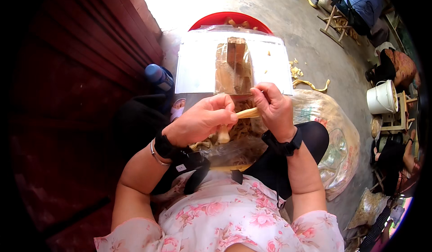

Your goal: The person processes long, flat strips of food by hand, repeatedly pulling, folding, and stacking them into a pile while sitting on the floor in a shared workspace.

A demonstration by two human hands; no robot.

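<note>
A pale yellow fibrous strip (pixel 247 113), perhaps dried bamboo shoot, stretches between my hands. My left hand (pixel 200 119) is closed, thumb and fingers pinching the strip, whose thick end hangs below them. My right hand (pixel 276 112) is closed around the strip's other end, its thumb and forefinger pressed together near the board's front edge. Just beyond my hands lies a white board (pixel 195 67) with a brown wooden block (pixel 234 74) on it, covered in clear film. Below my hands, between my knees, more yellow strips (pixel 243 132) lie among clear plastic.
A red basin (pixel 202 22) holding strips stands behind the board. A blue-capped bottle (pixel 155 74) is at the left, beside a dark red door (pixel 81 72). Loose strips (pixel 310 83) and a large plastic sack (pixel 337 135) lie at the right. Other people (pixel 360 2) sit farther right, near a white bucket (pixel 381 98).
</note>
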